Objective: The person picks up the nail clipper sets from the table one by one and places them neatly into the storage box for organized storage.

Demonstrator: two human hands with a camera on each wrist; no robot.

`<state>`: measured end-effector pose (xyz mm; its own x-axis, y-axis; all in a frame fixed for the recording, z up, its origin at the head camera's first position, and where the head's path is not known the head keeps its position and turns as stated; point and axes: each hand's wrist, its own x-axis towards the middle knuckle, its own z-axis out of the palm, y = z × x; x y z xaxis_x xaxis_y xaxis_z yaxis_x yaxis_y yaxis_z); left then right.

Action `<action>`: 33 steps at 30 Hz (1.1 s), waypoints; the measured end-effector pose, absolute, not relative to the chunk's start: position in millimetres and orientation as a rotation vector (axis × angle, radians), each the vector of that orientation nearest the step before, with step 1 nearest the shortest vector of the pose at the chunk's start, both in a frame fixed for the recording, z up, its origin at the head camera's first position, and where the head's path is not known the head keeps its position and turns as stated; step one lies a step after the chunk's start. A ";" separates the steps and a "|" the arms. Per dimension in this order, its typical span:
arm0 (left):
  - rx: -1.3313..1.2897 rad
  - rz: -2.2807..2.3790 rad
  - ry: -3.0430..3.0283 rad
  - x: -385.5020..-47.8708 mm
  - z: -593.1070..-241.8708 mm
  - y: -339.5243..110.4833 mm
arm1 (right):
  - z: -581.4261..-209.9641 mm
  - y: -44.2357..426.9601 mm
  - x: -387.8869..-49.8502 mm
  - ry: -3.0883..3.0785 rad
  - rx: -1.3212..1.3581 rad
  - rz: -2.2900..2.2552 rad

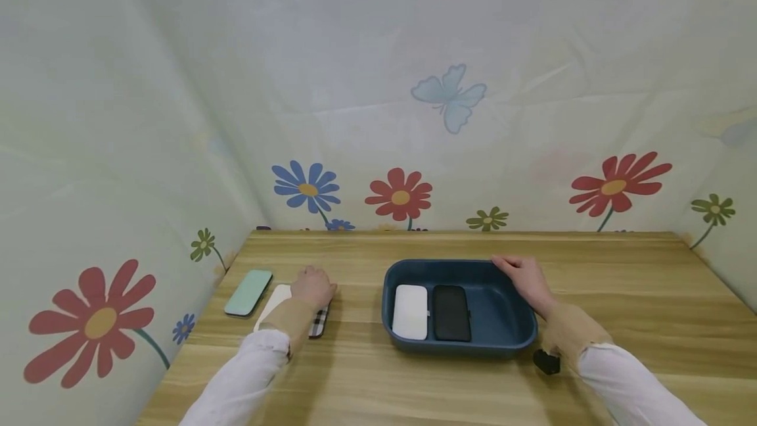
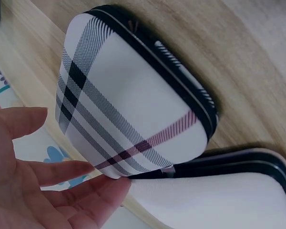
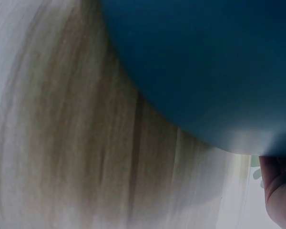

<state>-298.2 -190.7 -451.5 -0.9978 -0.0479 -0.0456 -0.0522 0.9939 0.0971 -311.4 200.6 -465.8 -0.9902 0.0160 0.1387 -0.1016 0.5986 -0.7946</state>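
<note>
We've got two in the bin (image 1: 501, 321), white case (image 1: 410, 312) left of black case (image 1: 452, 313); three left on the table (image 1: 367, 386) to its left: mint case (image 1: 249, 292), second white case (image 1: 275, 301), plaid case (image 2: 119, 90). Our left hand (image 1: 313, 288) has its thumb wide, fingers just touching the plaid case; our right hand (image 1: 526, 281) grips the bin's far right rim.

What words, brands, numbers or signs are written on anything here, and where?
No text that can be read anywhere.
Plaid case: only printed stripes.
Mint case, black case and both white cases: no lettering visible.
Blue tray: no visible marking.
Small black object beside it: too small to tell.
Backdrop: flowers and a butterfly, no words.
</note>
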 end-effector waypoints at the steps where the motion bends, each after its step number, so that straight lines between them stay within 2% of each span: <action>1: -0.090 0.174 3.094 -297.9 -451.5 -190.3 | -465.6 200.6 -311.4 -2.689 0.073 1.349; 21: -0.043 0.185 3.122 -297.9 -456.1 -187.8 | -466.3 200.5 -311.1 -2.698 0.064 1.342; 33: -0.130 0.224 3.091 -293.0 -455.7 -179.5 | -464.7 201.1 -310.2 -2.709 0.071 1.348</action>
<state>-293.0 -179.5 -455.7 -0.9957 -0.0805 -0.0454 -0.0862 0.9861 0.1420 -310.2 201.1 -464.7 -0.9923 0.0091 0.1238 -0.0933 0.6035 -0.7919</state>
